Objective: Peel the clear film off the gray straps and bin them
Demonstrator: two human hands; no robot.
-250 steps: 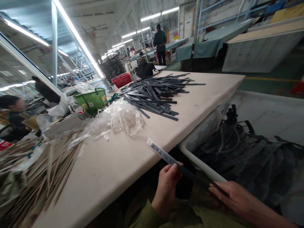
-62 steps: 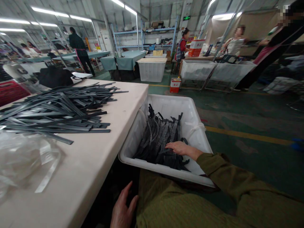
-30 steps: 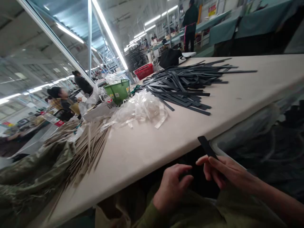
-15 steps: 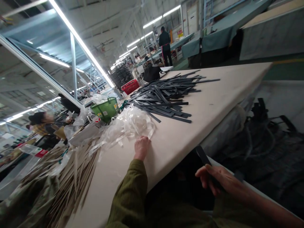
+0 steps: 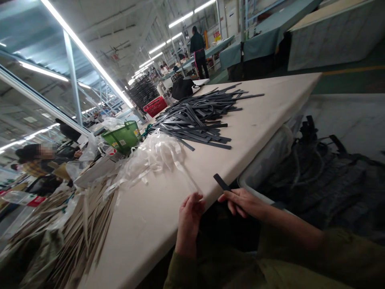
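At table edge, just below the rim: dark strip [image 5: 221, 181] is in my R hand [image 5: 243, 202]. Thumb + fingers are pinched on its lower part, and the top end pokes up, tilted left, over the cream table [image 5: 264, 108] lip. The rest of the strip is hidden behind the hand.

L hand [image 5: 189, 218] is just beside it, w/ a gap between them. Fingertips are bunched together on the end of a clear film strip [image 5: 188, 176]. It's faint but runs back up to the clear film pile [image 5: 153, 154] on the tabletop.

Beyond that pile is a heap of dark strips [image 5: 198, 116], mid-table, fanned out. Green basket [image 5: 120, 138] sits left of the film pile, w/ a red basket [image 5: 155, 106] and black bag [image 5: 183, 88] farther back. Tan strips [image 5: 78, 237] are heaped at the near-left.

Right of the table, touching its side, is a white bin [image 5: 249, 180] holding more dark straps [image 5: 319, 172]. A person [image 5: 198, 50] stands well back at another bench, and another person [image 5: 36, 158] sits far left.
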